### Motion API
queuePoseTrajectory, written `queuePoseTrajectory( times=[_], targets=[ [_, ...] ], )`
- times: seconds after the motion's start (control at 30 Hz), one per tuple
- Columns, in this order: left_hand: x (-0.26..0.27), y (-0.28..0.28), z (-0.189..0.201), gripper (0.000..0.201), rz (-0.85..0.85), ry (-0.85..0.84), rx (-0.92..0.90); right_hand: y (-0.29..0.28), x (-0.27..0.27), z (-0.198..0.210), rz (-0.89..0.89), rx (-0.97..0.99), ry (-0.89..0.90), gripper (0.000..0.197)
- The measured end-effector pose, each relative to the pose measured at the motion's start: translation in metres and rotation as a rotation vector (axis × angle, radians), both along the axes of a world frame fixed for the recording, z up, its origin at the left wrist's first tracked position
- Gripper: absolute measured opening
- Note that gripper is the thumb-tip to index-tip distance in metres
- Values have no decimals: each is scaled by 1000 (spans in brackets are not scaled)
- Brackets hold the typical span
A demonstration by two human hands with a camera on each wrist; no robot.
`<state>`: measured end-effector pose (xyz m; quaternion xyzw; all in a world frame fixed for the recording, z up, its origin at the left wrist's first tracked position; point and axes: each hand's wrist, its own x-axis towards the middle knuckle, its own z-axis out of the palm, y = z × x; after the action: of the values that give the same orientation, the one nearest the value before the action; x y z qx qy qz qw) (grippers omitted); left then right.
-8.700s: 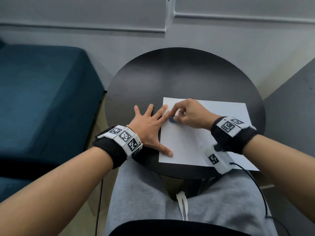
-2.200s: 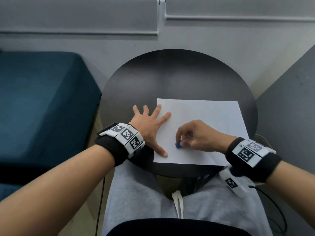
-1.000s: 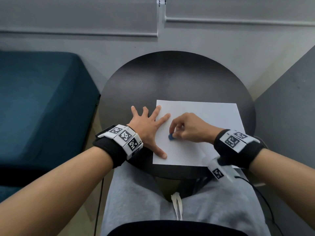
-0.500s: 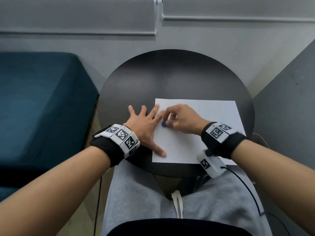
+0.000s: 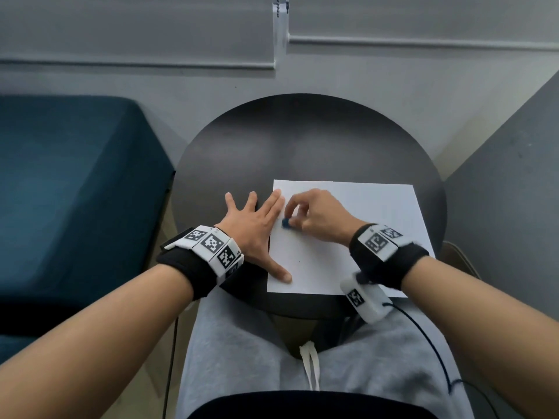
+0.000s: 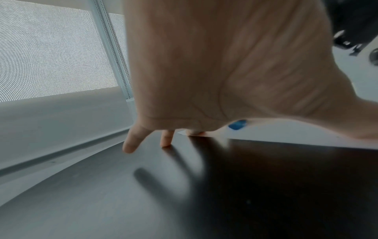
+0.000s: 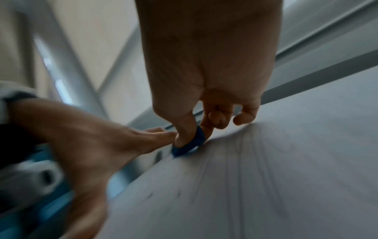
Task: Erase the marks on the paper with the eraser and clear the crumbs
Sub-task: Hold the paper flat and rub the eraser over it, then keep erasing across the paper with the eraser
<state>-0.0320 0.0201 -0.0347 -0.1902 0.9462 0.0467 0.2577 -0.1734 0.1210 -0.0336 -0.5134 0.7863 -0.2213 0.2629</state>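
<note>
R hand (image 5: 314,216) pinches 1 blue eraser (image 5: 286,223) btwn thumb & fingers, pressed on far-left part of the 1 paper (image 5: 357,237). L hand (image 5: 254,231) splayed flat, thumb & index on paper's left edge, rest on the round table (image 5: 302,140). Vs half a sec ago: eraser slid slightly nearer; L hand unmoved.
</note>
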Motion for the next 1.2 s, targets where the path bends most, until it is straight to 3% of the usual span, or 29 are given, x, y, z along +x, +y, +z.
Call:
queuePoseTrajectory(
  times=[0.1, 0.27, 0.43, 0.6, 0.8, 0.97, 1.07, 1.2],
  targets=[
    [-1, -1, 2, 153, 4, -18, -3, 18, 5, 8, 189, 106, -34, 9],
    [-2, 0, 2, 154, 8, -30, 13, 28, -2, 10, 43, 40, -26, 9],
    [-1, 1, 4, 154, 15, -53, 19, 56, 8, 11, 203, 144, -47, 10],
    [-1, 3, 7, 152, 34, -34, 77, 90, -14, -3, -195, -123, -11, 13],
    [5, 5, 4, 149, 23, 8, 106, 126, -14, -8, -53, 3, 170, 24],
    [11, 6, 5, 143, 16, 2, 82, 126, -11, -10, -103, -16, 186, 5],
    [17, 32, 6, 127, -144, 73, 40, 127, -12, -11, -122, 24, 188, 8],
    [26, 90, -13, 107, -545, 161, 52, 127, -11, -11, -136, 48, 179, 9]
  ],
)
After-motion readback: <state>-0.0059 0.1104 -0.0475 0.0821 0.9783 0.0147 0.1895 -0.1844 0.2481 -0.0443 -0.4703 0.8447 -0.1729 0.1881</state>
